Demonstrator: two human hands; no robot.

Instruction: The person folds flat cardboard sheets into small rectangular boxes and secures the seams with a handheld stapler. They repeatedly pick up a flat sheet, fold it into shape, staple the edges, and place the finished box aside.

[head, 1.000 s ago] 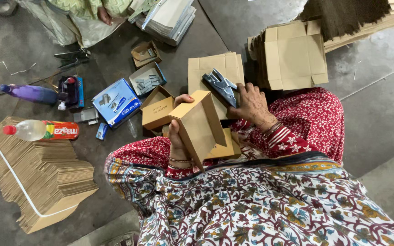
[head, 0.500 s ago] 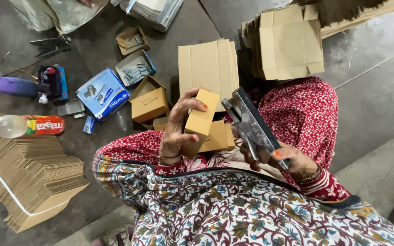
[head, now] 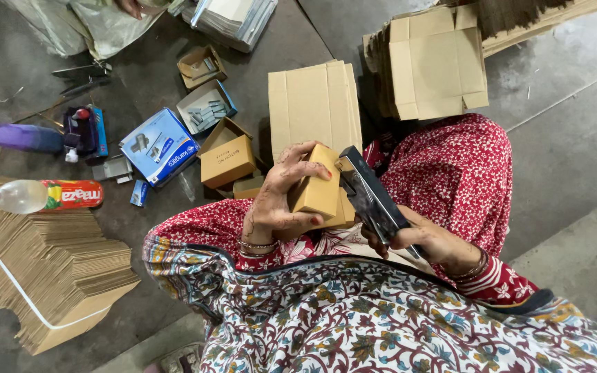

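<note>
Left hand wraps its fingers around a small cardboard box, held upright over the lap. Immediately to its right, right hand grips a dark stapler, nose touching the box's top corner.

You have a small brown cardboard box, folded into shape, tilted on end above your lap in your left hand. Against its upper right edge sits a dark metal stapler, angled diagonally, its head touching the box.
</note>
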